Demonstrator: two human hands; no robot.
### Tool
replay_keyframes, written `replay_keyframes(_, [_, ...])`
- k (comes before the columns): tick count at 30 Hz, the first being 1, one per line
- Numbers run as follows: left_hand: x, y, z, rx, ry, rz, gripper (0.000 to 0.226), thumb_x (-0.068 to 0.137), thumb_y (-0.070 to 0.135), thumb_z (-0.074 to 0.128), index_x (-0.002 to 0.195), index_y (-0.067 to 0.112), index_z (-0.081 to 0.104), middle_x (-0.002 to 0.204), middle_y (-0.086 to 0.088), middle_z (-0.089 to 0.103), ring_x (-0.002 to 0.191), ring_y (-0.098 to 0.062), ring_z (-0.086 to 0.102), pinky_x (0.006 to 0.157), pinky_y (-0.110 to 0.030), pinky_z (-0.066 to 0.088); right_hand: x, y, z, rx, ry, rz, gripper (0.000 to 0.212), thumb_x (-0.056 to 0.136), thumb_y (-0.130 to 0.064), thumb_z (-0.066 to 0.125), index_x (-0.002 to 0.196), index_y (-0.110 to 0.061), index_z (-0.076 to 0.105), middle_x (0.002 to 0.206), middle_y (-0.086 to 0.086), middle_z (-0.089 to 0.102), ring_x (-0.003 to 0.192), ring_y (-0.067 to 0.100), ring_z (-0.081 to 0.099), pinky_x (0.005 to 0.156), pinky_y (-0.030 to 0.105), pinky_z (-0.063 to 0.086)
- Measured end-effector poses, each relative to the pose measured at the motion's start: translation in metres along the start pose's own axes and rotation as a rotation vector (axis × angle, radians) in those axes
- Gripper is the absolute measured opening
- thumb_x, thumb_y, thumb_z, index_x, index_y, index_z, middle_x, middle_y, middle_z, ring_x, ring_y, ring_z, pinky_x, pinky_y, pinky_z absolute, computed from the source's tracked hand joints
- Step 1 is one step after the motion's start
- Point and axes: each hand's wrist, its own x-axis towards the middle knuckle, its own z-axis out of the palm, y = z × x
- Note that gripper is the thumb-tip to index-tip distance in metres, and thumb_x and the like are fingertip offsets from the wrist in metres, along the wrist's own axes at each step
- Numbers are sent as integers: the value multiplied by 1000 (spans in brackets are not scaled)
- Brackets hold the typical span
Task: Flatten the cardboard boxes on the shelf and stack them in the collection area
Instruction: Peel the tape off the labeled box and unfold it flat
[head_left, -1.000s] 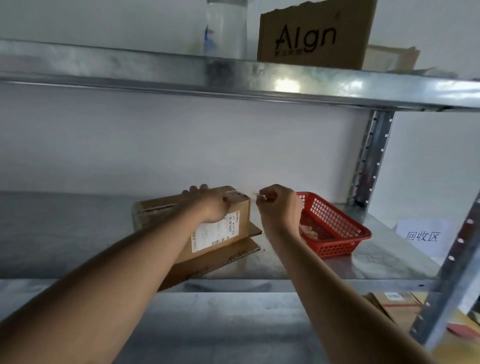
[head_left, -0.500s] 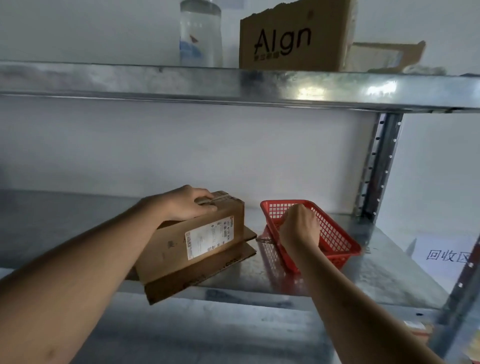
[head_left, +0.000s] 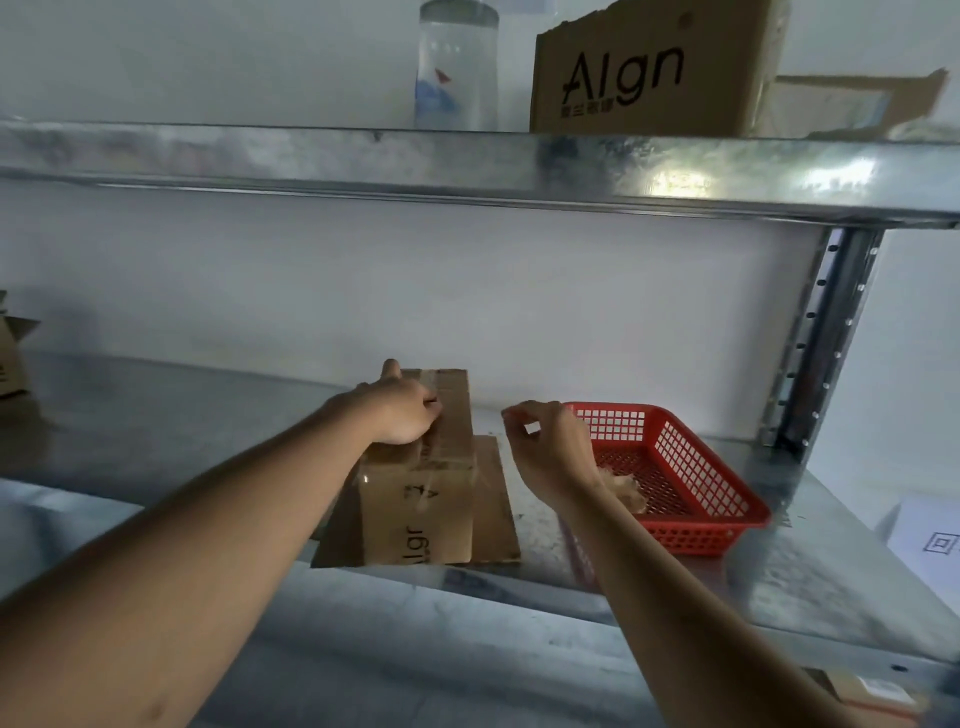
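A small closed cardboard box (head_left: 421, 499) printed "Aign" stands on a flattened cardboard sheet (head_left: 496, 509) on the middle metal shelf (head_left: 156, 431). My left hand (head_left: 402, 410) lies on the box's top, thumb over the far edge and fingers curled at the taped seam. To the right of the box, my right hand (head_left: 550, 447) hovers between it and the red basket. Its fingers are loosely curled, thumb and forefinger near each other, and nothing shows in them.
A red plastic basket (head_left: 691, 467) holding crumpled tape (head_left: 626, 493) sits right of the box. The upper shelf (head_left: 467, 161) carries a larger "Aign" box (head_left: 649, 73) and a clear bottle (head_left: 457, 67). Another box (head_left: 10, 358) is at the far left, and a white sign (head_left: 930, 540) far right.
My right hand carried a pinched strip to the basket, left it there and came back out. My left hand turned the box so its short end faces me.
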Motion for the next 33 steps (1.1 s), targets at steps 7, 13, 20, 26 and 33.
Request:
replay_keyframes(7, [1,-21,4,-45,89,-18,56,107,58,36,154,31,46,148,-11,31,134,-38,49,110,-45,39,-11,-6,11,256,-479,-24,81,71,-62,83,143,-37,57,118,-26,66,92,-5,70,76,19,58])
replay_keyframes(13, [6,-38,9,-134,203,244,38,106,45,51,142,38,61,156,-1,44,144,-26,38,116,-39,32,-24,3,23,307,-289,-115,80,65,-36,96,138,-37,62,114,-27,70,95,-7,70,81,18,59])
replay_keyframes(20, [6,-36,15,-398,28,346,64,78,77,60,133,45,65,158,16,44,150,-12,35,121,-36,24,-23,11,7,371,-245,-198,64,71,-22,95,105,-69,67,94,-18,77,86,6,75,79,24,62])
replay_keyframes(26, [3,-32,17,-475,21,330,74,67,79,69,133,45,67,159,17,43,148,-6,35,119,-29,22,-24,10,2,565,-159,-193,29,73,-3,90,88,-27,84,90,2,79,84,27,77,83,52,63])
replay_keyframes(33, [2,-25,20,-466,55,296,55,83,61,75,133,39,68,159,12,45,146,-8,40,108,-21,23,-27,1,-9,284,-25,-427,13,79,-2,86,86,-13,84,84,-3,75,75,11,70,71,13,52])
